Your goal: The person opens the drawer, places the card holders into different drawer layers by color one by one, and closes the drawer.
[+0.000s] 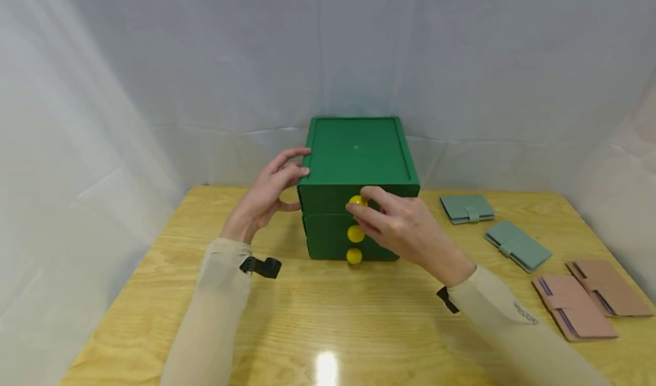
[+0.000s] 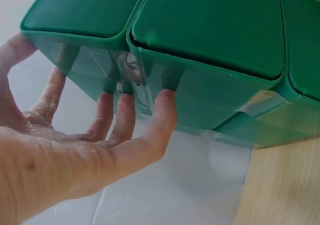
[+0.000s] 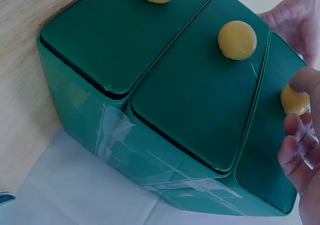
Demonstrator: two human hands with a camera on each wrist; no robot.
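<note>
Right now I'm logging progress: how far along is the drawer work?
Barely begun. All three drawers of the green drawer unit look shut. In hand: the right hand pinches the top yellow knob; the left hand steadies the unit's side. Four wallets lie untouched on the table.

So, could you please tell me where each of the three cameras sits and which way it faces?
Head: worn on the head, looking forward and down at the green plastic three-drawer box on the wooden table; both hands and sleeves show.
Left wrist: beside the box's side wall; left hand touches it.
Right wrist: facing the drawer fronts; right hand pinches the top yellow round knob.
All three views share the box; head and right wrist share the knobs.
</note>
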